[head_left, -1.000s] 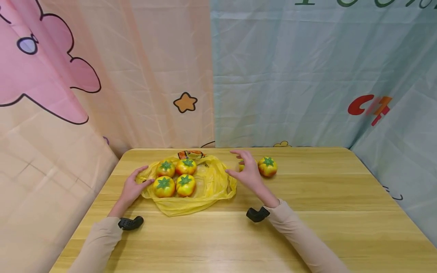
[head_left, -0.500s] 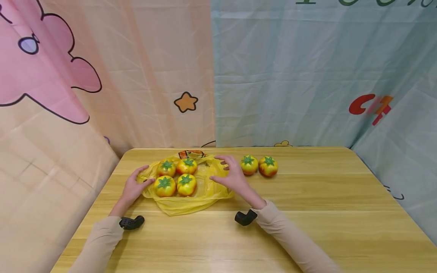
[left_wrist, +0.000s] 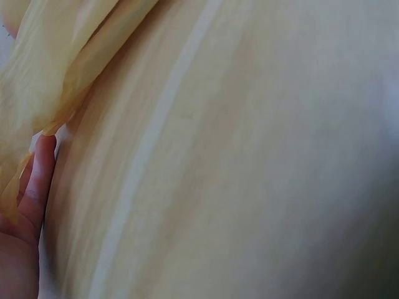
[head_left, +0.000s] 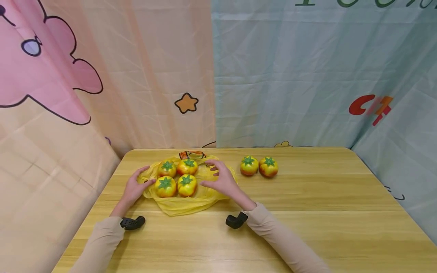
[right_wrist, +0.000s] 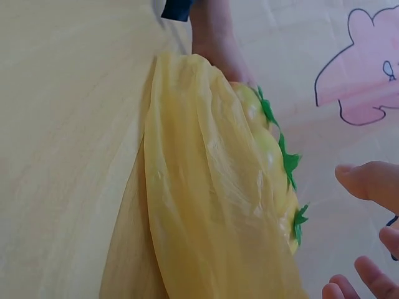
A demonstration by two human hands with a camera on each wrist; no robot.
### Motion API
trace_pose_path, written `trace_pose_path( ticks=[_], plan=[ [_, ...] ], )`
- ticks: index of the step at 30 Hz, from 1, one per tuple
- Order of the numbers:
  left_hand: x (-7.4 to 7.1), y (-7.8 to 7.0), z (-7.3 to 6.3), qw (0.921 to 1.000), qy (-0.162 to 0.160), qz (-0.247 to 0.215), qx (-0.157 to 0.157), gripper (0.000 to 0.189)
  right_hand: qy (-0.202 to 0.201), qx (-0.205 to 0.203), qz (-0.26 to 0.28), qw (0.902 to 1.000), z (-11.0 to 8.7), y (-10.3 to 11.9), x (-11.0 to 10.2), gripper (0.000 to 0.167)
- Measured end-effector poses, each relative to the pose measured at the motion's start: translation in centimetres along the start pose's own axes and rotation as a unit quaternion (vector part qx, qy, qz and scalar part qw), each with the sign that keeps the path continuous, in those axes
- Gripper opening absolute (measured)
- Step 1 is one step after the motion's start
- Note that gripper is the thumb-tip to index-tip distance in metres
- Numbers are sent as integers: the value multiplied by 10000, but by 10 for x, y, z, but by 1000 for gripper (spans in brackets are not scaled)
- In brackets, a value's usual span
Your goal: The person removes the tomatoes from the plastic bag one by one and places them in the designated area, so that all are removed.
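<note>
Tabletop [head_left: 327, 212] stretches broadly right of hands [head_left: 223, 181] and bag [head_left: 184, 207].

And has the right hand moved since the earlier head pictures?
Yes, leftward: a second ago the right hand partly covered the left loose tomato; now the hand is left of it, over the yellow bag.

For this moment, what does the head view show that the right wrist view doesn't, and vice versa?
Only the head view shows the two loose fruits to the right of the yellow bag, and the orange star drawing.

Only the right wrist view shows the bag side-on, its wall covering the lower parts of the bagged fruits.

Both show the bag, some bagged fruits with green leafy tops, the left hand beside them, and the right hand.
</note>
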State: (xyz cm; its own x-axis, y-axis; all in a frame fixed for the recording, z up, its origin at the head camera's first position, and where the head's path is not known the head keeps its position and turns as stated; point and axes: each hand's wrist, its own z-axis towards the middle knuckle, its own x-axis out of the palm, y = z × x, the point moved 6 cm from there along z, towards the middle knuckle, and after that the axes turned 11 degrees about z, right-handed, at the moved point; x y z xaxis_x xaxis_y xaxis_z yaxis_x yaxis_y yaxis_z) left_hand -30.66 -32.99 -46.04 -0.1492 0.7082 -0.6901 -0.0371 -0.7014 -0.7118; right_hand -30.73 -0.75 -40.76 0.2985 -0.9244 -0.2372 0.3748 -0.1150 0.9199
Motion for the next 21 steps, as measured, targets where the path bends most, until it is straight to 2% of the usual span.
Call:
trace_pose_path(
  ticks=[6,10,14,21],
  plan=[
    [-1,1,0,10000,34,-7,-25,68,179,54,97,9998,0,0,12,69],
    [1,1,-1,10000,56,-24,-21,68,311,264,169,9990,0,-6,19,73],
    [1,1,-1,10000,37,-54,-1,68,332,436,158,9984,-1,-11,25,75],
    [0,0,-1,10000,12,-17,-27,67,392,492,114,9980,1,-16,35,73]
  ],
)
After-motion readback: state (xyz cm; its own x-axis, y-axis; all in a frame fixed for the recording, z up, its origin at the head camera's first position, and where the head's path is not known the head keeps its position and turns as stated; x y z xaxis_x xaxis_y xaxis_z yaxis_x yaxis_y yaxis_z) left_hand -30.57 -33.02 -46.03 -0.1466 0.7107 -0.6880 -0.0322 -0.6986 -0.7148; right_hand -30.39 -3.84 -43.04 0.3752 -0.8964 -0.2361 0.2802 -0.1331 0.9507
